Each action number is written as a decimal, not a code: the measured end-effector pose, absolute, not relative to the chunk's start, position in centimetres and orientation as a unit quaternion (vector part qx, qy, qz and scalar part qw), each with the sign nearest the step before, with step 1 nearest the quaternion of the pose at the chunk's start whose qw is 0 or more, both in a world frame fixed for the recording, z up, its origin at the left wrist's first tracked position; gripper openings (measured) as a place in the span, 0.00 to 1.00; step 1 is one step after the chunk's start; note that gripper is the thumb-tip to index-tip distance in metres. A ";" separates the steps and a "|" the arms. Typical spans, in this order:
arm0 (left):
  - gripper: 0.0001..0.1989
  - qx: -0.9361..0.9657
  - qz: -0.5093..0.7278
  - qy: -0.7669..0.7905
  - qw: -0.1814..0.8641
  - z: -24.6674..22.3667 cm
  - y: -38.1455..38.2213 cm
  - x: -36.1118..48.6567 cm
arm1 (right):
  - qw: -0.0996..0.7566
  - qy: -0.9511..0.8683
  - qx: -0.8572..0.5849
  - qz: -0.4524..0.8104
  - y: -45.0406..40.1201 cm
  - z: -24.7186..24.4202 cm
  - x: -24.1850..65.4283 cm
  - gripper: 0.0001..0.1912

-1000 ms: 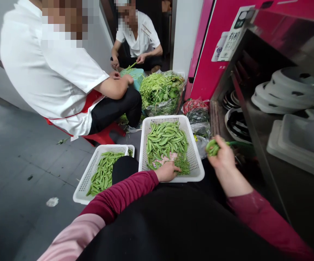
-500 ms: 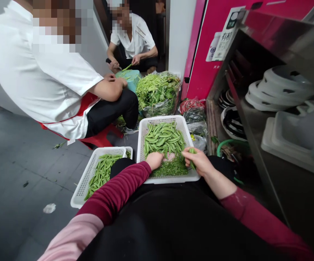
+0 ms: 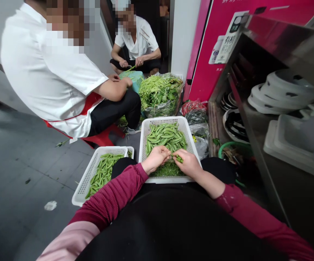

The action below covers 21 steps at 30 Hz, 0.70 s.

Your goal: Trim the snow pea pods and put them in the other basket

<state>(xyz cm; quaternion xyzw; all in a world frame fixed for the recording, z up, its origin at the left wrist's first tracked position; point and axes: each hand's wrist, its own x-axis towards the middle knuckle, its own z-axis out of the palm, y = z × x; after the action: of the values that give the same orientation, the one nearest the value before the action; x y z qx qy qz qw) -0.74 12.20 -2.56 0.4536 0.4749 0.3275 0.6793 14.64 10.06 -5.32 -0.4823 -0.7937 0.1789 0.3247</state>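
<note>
Over the white plastic basket point(image 3: 143, 136) on my lap, both hands work close together. My right hand point(image 3: 189, 164) is closed around several green pea pods point(image 3: 178, 158), which stick out near the thumb. Fingertips pinched, my left hand point(image 3: 157, 159) almost meets the right one; what lies between its fingers is too small to make out. Whole pea pods point(image 3: 166, 135) fill the far part of the basket. Thin green trimmings point(image 3: 167, 170) lie in its near part, under my hands.
Another white basket point(image 3: 82, 188) with pea pods stands at my left knee. A co-worker point(image 3: 53, 72) sits on a red stool point(image 3: 102, 137); another person point(image 3: 137, 40) squats behind. Leafy greens point(image 3: 159, 90) fill a bag ahead. Metal shelving point(image 3: 257, 141) and a green-rimmed bin point(image 3: 222, 146) are at right.
My left hand has lifted from the trimmings, and my right hand has moved left with the pea pods, so the two now meet over the basket. The view has shifted slightly.
</note>
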 end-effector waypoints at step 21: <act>0.12 0.669 0.130 0.534 0.501 -7.3 12.3 -1.9 | 0.431 -0.571 -0.620 0.323 8.7 -4.4 20.2 0.10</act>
<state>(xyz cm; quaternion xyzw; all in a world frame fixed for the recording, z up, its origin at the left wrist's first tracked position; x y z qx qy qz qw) -1.87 12.28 -7.31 0.6687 0.5339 0.1302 0.5009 20.24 8.70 -4.41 -0.6197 -0.5710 0.3230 0.4308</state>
